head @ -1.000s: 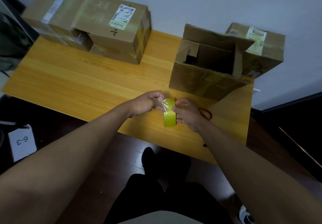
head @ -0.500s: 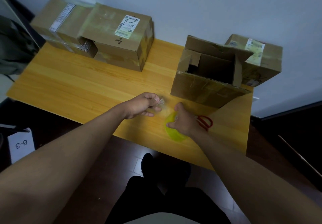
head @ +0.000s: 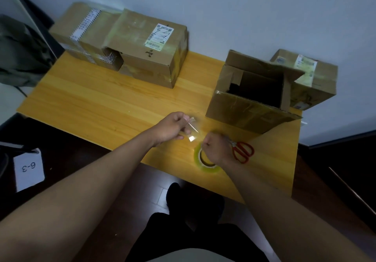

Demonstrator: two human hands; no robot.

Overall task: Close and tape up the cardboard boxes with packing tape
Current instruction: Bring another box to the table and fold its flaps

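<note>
**Now the loose tape end is the worry**

Clear tape strip (head: 192, 130) hangs pinched in my left hand (head: 173, 127), above the wooden table (head: 97, 101). My right hand (head: 216, 147) is clenched over the tape roll (head: 205, 165), beside the red scissors (head: 243, 151); what it grips, I cannot tell. The open box (head: 250, 96) waits just behind. I judge the strip could fold and stick to itself if slack.

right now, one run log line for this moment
left hand: pinches tape strip | right hand: at scissors | tape roll: on table | open box: unsealed
</note>
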